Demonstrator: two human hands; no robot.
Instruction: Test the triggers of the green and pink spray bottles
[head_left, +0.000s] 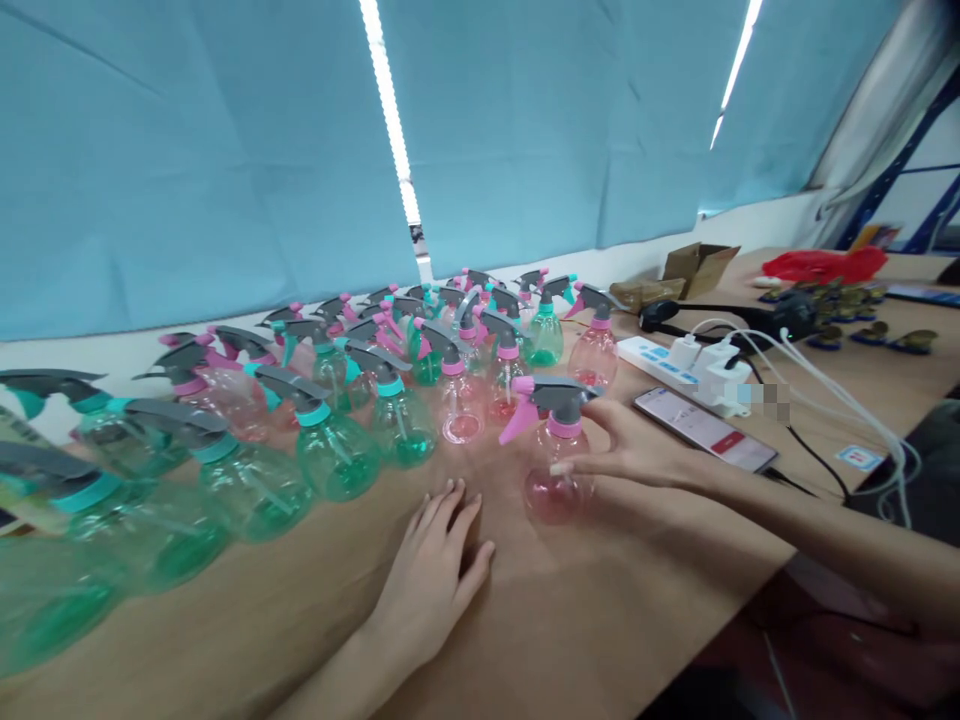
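The wooden table (600, 620) bears many spray bottles (337, 455), a phone (705, 428) and a power strip (660, 358).

Left hand (431, 575) and right hand (637, 455) bare, slim-fingered, long-nailed.

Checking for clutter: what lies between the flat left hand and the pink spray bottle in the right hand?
Only bare table separates the left hand from the pink spray bottle gripped by the right hand, as the head view shows.

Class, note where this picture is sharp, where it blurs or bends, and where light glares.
Head view: sharp on the pink spray bottle held by the right hand; green bottles at the left edge smear and stretch; the strip light burns white.
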